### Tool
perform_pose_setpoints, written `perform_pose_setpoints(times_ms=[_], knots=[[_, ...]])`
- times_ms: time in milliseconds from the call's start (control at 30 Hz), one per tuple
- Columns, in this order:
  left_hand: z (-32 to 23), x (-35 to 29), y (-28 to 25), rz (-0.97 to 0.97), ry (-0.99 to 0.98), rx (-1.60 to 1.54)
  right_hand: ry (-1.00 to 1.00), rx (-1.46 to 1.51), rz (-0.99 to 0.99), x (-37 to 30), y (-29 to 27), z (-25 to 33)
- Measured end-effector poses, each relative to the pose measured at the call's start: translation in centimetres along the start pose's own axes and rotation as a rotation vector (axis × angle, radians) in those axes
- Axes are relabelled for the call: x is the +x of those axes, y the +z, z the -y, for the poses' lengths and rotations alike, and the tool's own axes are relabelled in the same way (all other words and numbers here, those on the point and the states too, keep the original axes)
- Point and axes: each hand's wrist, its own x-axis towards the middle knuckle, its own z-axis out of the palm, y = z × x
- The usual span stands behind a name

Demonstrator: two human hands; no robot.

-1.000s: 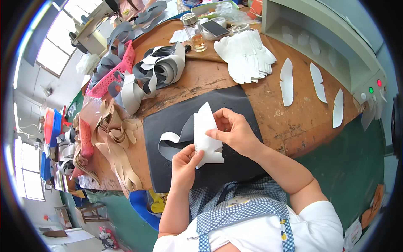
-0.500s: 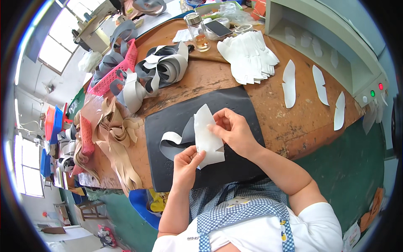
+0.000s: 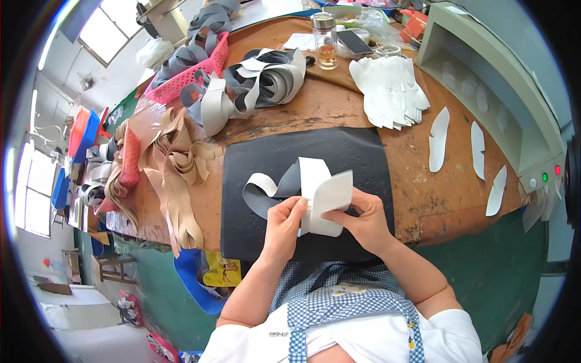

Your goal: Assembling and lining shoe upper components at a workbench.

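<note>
Brown table [image 3: 423, 224], black mat [image 3: 363, 148] on it. Pink basket [image 3: 216, 58] at back left, grey strips [image 3: 166, 73] in it. My left hand [image 3: 281, 227] pinches the left edge of a white piece [image 3: 333, 202]; my right hand [image 3: 366, 221] grips its right side, thumb in front. Piece is over the mat between both hands, neither nearer, long axis pointing away, top leaning right. Glass jar [image 3: 324, 24] behind: amber liquid.
</note>
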Motion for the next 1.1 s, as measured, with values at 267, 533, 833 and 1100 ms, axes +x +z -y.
perform_pose_setpoints(times_ms=[267, 533, 833, 1100], knots=[[-0.3, -0.5, 0.7, 0.035, 0.019, -0.014, 0.253, 0.163, -0.092, 1.0, 0.3, 1.7], [-1.1, -0.9, 1.2, 0.007, -0.007, -0.037, 0.247, 0.104, -0.083, 1.3, 0.6, 1.4], [-0.6, -0.9, 0.2, 0.038, 0.012, -0.003, 0.221, 0.069, -0.060, 1.4, 1.0, 1.3], [-1.6, -1.3, 1.0, 0.016, -0.008, 0.019, 0.189, 0.112, 0.019, 2.1, 0.6, 1.3]])
